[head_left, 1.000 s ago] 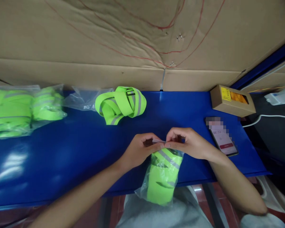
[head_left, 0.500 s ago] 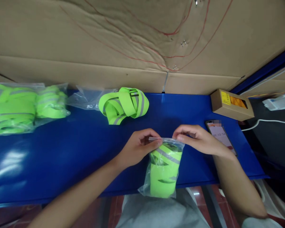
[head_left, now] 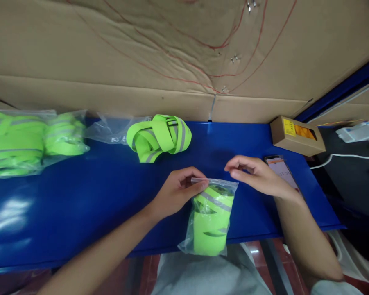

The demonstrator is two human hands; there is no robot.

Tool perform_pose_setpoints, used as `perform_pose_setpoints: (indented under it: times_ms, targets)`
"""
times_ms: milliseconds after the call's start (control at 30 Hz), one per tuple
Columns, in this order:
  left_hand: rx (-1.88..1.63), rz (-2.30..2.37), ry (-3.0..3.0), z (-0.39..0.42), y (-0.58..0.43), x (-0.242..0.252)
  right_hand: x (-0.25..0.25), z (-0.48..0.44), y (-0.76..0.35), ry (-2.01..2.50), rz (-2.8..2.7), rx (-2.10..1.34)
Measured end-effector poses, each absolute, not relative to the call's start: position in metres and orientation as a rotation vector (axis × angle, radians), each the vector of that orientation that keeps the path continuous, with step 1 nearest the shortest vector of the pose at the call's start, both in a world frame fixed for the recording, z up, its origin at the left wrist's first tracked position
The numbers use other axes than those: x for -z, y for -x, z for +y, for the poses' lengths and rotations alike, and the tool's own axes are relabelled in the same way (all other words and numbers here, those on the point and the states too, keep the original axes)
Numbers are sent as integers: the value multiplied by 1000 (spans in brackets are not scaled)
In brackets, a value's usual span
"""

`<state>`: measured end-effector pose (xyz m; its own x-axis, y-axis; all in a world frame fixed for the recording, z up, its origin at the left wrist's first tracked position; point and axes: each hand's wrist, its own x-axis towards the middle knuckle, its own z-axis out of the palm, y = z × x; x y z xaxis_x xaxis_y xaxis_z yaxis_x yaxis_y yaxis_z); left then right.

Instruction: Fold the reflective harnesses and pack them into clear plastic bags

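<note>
A clear zip bag (head_left: 213, 221) with a folded neon-green strap and grey stripes inside hangs over the table's front edge. My left hand (head_left: 184, 190) pinches the bag's top edge at its left corner. Just above and right of the bag's right corner is my right hand (head_left: 253, 174), apart from it, fingers parted and holding nothing. Farther back lies a loose coil of green strap (head_left: 164, 137) with grey stripes, beside an unfilled clear bag (head_left: 110, 130).
On the blue table (head_left: 110, 205), filled bags of green straps (head_left: 15, 141) lie at the far left. A phone (head_left: 281, 170) lies behind my right wrist, near a brown box (head_left: 297, 136). White cable (head_left: 345, 155) runs at right; a cardboard wall (head_left: 110, 53) stands behind.
My right hand has let go of the bag's right corner and lifted slightly away from it. My left hand keeps its pinch on the bag.
</note>
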<state>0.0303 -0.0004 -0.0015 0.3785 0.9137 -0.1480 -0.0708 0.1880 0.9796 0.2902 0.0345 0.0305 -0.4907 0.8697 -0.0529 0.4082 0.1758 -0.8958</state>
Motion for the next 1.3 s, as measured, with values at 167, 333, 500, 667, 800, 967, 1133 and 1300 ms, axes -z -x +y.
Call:
perform_pose_setpoints:
  times_ms: [167, 333, 500, 667, 800, 967, 1133, 1300]
  targets:
    - [-877, 947, -1185, 1, -29, 1, -28, 30, -288, 1198, -2024, -1395]
    - [-902, 979, -1181, 3, -28, -1, -30, 31, -291, 1200, -2030, -1307]
    - [-940, 999, -1158, 5, -26, -1, -29, 33, -292, 1162, -2120, -1526]
    - [-965, 1033, -1230, 11, -20, -8, -25, 30, -287, 1256, -1919, -1473]
    - [-1001, 1098, -1272, 18, -12, -7, -25, 30, -287, 1251, -1797, -1511]
    - [-1023, 1085, -1162, 27, -4, 4, -27, 34, -291, 1293, -1734, -1446]
    - [-1017, 1017, -1096, 28, -5, 5, -21, 35, -292, 1310, -1777, -1423]
    - [-1015, 982, -1081, 24, -8, 2, -16, 35, -291, 1290, -1803, -1379]
